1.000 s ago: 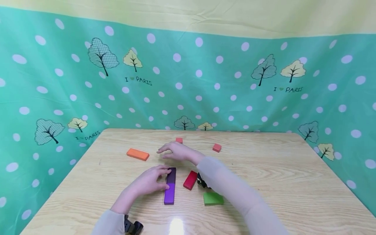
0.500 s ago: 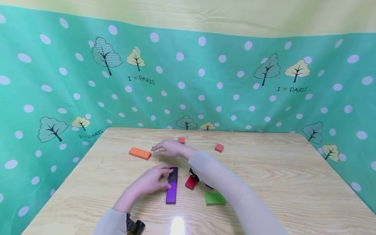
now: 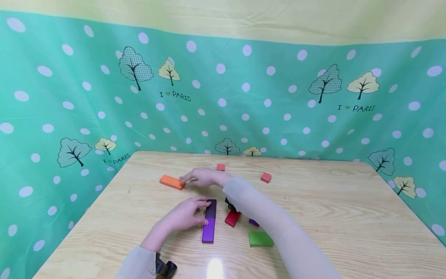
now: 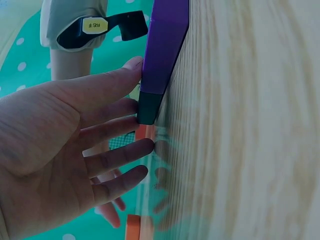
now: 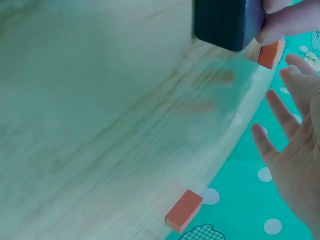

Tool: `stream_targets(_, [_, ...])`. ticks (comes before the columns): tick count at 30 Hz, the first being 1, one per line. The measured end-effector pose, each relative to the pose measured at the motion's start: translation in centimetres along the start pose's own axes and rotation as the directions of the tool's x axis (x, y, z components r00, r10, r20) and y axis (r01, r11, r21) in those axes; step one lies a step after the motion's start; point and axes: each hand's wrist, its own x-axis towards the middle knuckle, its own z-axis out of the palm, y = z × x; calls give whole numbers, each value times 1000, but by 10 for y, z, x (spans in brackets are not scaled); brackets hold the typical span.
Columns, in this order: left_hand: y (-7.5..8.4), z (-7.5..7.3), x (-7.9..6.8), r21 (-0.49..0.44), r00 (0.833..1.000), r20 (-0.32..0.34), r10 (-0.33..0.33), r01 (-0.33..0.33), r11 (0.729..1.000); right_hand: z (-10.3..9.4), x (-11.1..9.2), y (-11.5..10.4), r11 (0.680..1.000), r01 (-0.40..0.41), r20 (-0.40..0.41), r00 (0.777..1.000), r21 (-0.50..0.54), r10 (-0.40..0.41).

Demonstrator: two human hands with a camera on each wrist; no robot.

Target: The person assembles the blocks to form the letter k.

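Two long blocks lie end to end, a dark purple block (image 3: 210,208) behind a bright purple block (image 3: 208,233). My left hand (image 3: 186,214) is at their left side; thumb and fingertips touch them, and in the left wrist view the fingers (image 4: 117,155) are extended. Across the table, my right hand (image 3: 202,177) reaches left with its fingertips at the right end of an orange block (image 3: 170,182), which lies flat. The right wrist view shows this hand (image 5: 295,145) with spread fingers, not wrapped around the orange block (image 5: 268,55).
Under the right forearm lie a red block (image 3: 232,218), a partly hidden purple block (image 3: 253,222) and a green block (image 3: 260,239). Two small red blocks stand farther back, one behind the right hand (image 3: 221,167) and another small block (image 3: 266,177) to its right.
My right hand has moved left and its fingertips have come to the orange block. The left hand stays at the purple blocks. The head view has turned slightly left.
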Motion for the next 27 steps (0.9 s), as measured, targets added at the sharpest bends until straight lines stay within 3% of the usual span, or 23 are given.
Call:
stream_targets(17, [1,-1,0,1,1000,2,5,-5,1000,-3,2,-3,999,-47,58,997,-2,47])
stream_targets(27, [0,0,1,12,1000,3,-11,11,1000,-7,-11,4,999,19,50,999,-39,-17])
